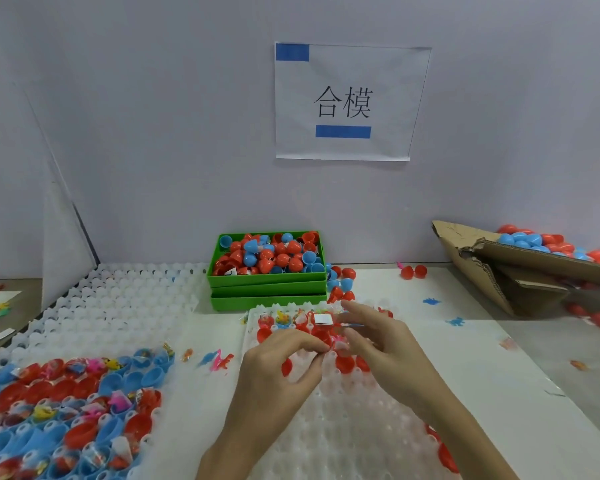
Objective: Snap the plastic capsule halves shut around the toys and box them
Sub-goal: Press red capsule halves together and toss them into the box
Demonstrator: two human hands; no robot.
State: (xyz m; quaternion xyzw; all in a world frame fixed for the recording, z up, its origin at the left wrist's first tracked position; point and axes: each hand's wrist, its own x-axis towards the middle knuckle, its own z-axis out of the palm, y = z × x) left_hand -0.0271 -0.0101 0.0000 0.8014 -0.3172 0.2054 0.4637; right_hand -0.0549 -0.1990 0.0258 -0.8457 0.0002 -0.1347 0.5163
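- Head view, hands: the left hand [278,368] hovers over the near white tray [343,427], fingers curled, thumb and forefinger pinched narrow on something small at their tips; what it is cannot be told. The right hand [378,341] is just beside it, fingers loosely spread and slightly blurred; whether they grip the clear toy packet [323,319] near their tips cannot be told.
- Head view, task things: red capsule halves [343,363] sit in the tray's pockets under both hands, several with packeted toys. Spare halves fill the green bin [267,282] behind; closed capsules lie in the cardboard box [520,258] at far right.
- Head view, surroundings: a second tray of filled halves [66,403] lies at left; loose toys [222,362] are scattered on the table [482,341].
- Risk, judged: a packet corner caught across a rim would likely stop the halves snapping shut.
- Risk, judged: the hands crowd the pockets, so a knuckle could tip a neighbouring half and spill its toy.
- Risk, judged: the box tilts, so capsules dropped carelessly may roll out.
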